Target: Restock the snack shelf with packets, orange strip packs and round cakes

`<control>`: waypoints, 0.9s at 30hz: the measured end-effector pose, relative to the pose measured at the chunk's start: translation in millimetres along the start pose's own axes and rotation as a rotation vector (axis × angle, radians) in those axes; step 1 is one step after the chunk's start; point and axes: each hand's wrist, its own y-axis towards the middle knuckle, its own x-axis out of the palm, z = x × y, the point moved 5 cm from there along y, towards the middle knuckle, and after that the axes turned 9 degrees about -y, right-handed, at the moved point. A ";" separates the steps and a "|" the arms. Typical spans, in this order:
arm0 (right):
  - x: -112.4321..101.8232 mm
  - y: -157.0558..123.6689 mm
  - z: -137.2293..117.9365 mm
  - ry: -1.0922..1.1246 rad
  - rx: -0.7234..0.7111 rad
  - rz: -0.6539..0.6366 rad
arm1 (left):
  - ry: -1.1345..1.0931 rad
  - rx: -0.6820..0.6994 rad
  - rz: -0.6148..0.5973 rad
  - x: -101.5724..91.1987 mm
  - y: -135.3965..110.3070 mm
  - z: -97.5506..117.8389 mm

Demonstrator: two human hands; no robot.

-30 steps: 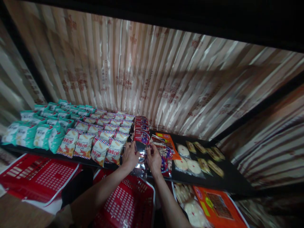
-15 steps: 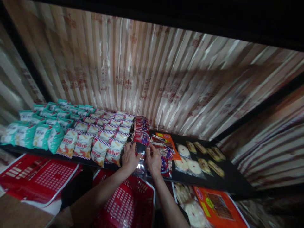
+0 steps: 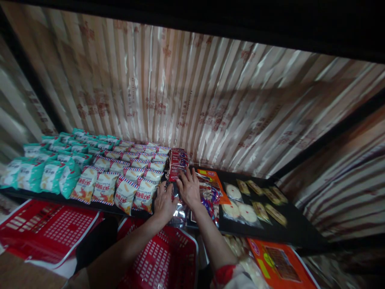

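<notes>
The left hand [image 3: 165,201] lay with bent fingers at the left edge of a row of dark red packets [image 3: 179,162]; whether it gripped one could not be told. The right hand [image 3: 190,188] was unclenched, fingers stretched and spread over the near part of the row. Silvery wrapping [image 3: 179,216] shone at the row's near end, below and between the hands.

The row stood on a black shelf [image 3: 300,226], between white packets with striped edges [image 3: 122,196] on the left and loose red-and-purple packets [image 3: 210,194] on the right. Teal packets [image 3: 51,176] filled the far left; toward the right lay an orange packet [image 3: 224,197], white rounds in clear wrap [image 3: 248,213] and narrow yellowish packets [image 3: 275,215]. Behind rose pleated, striped sheeting [image 3: 168,80] with reddish print, framed by black bars, in dim light.

The row's long axis ran from the shelf's front edge back toward the sheeting, its visible printed faces turned up toward the person.

Below the shelf, two red slotted baskets [image 3: 153,261] stood left and centre, the central one partly hidden by the left forearm. At lower right, a white-edged container held a large orange packet [image 3: 281,265] beside pale wrapped items.
</notes>
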 end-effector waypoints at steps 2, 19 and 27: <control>2.5 9.2 -3.1 -0.031 -0.049 -0.063 | 0.008 0.000 0.000 -0.4 0.1 0.6; 24.1 18.3 -1.0 -0.040 -0.014 -0.318 | 0.018 -0.028 -0.045 -2.4 0.1 1.0; 22.7 20.6 -2.2 -0.042 -0.011 -0.311 | 0.020 -0.021 -0.017 0.4 0.7 -3.4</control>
